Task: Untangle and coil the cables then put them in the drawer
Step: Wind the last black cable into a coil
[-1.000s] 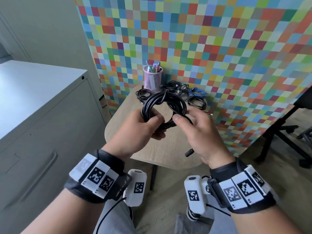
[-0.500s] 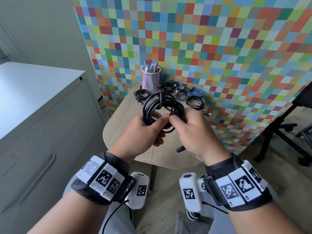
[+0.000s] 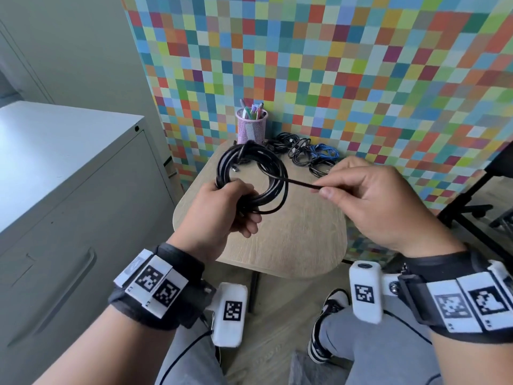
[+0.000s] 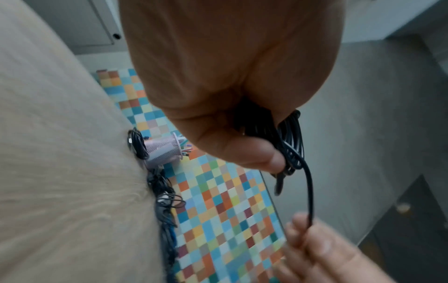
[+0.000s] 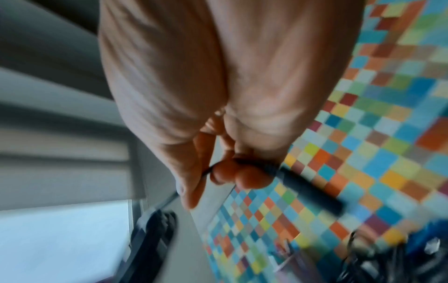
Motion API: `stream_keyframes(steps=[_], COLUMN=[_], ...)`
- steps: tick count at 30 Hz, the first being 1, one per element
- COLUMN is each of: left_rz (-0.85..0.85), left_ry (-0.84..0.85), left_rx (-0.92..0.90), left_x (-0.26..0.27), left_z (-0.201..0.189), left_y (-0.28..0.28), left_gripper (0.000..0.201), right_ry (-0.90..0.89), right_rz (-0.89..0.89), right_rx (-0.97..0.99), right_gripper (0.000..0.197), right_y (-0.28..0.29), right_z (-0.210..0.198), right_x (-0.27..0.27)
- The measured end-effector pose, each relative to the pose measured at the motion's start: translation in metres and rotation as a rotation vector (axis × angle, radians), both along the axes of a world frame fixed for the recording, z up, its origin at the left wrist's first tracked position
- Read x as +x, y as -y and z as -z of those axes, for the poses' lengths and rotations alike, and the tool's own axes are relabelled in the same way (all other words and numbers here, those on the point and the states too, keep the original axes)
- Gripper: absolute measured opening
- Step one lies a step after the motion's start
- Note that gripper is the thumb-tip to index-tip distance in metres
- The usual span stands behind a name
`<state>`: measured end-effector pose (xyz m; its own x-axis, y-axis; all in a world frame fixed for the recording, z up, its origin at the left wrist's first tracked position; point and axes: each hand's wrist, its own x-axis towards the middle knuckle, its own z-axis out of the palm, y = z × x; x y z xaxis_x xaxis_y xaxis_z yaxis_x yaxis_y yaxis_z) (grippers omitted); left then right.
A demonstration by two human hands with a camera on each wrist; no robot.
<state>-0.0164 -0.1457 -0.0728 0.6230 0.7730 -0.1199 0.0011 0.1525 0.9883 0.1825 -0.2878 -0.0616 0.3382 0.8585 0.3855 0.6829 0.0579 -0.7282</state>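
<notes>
Holding a black coil [image 3: 251, 179] above the table [image 3: 291, 240]: my left hand [image 3: 222, 215] is wrapped round its lower loops, fingers curled through the ring. My right hand [image 3: 374, 204], off to the right and apart from the left, pinches the coil's loose end between thumb and fingers; that strand runs taut from the coil to the pinch. A short plug tail hangs from the coil below my left thumb in the left wrist view. Cable pile [image 3: 308, 154], black with one blue, lies at the table's far edge against the checkered panel [image 3: 333, 65]. Pen cup [image 3: 251, 129], pink mesh, stands just left of the pile. Grey cabinet [image 3: 69, 190] on my left, drawers closed.
</notes>
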Motion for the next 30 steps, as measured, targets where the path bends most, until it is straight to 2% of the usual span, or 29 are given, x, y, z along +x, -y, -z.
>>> stream_keyframes(steps=[3, 5, 6, 8, 11, 12, 13, 15, 18, 20, 23, 26, 27, 30], left_rz=[0.120, 0.185, 0.200, 0.198, 0.102, 0.068, 0.045, 0.025, 0.090, 0.162, 0.110, -0.054, -0.080, -0.060], left_ry=[0.088, 0.119, 0.119, 0.093, 0.063, 0.065, 0.070, 0.066, 0.039, 0.081, 0.168, 0.170, 0.163, 0.231], left_rx=[-0.049, -0.065, -0.064, -0.046, -0.024, -0.019, -0.007, 0.039, 0.140, 0.262, 0.422, 0.500, 0.525, 0.504], left_x=[0.000, 0.002, 0.004, 0.010, 0.017, 0.018, 0.019, 0.021, 0.020, 0.014, 0.006, 0.004, 0.004, 0.002], left_z=[-0.008, -0.011, -0.011, -0.011, -0.011, -0.011, -0.010, -0.009, -0.007, -0.004, -0.003, -0.005, -0.006, -0.007], left_y=[0.004, 0.009, 0.012, 0.019, 0.023, 0.023, 0.022, 0.020, 0.017, 0.015, 0.011, 0.003, 0.001, 0.001], left_gripper=[0.030, 0.032, 0.033, 0.036, 0.040, 0.040, 0.039, 0.037, 0.029, 0.034, 0.045, 0.045, 0.044, 0.049], right_ry=[0.216, 0.155, 0.051, -0.251, -0.865, -0.996, -1.046, -0.987, -0.891, -0.862, -0.927, -1.111, -1.118, -0.887], right_rz=[0.149, 0.198, 0.171, 0.007, -0.235, -0.278, -0.306, -0.286, -0.151, -0.108, 0.006, -0.015, -0.021, 0.088], right_rx=[0.100, 0.175, 0.199, 0.201, 0.211, 0.221, 0.234, 0.264, 0.296, 0.302, 0.268, 0.255, 0.271, 0.340], right_gripper=[0.010, 0.010, 0.013, 0.022, 0.036, 0.048, 0.057, 0.058, 0.037, 0.032, 0.030, 0.015, 0.012, 0.011], right_y=[-0.004, -0.010, -0.013, -0.019, -0.020, -0.019, -0.020, -0.025, -0.031, -0.033, -0.031, -0.028, -0.028, -0.031], right_z=[0.007, 0.014, 0.016, 0.019, 0.019, 0.019, 0.020, 0.019, 0.019, 0.022, 0.025, 0.026, 0.026, 0.026], right_x=[0.006, 0.002, -0.004, -0.025, -0.053, -0.060, -0.065, -0.075, -0.079, -0.074, -0.069, -0.069, -0.071, -0.074])
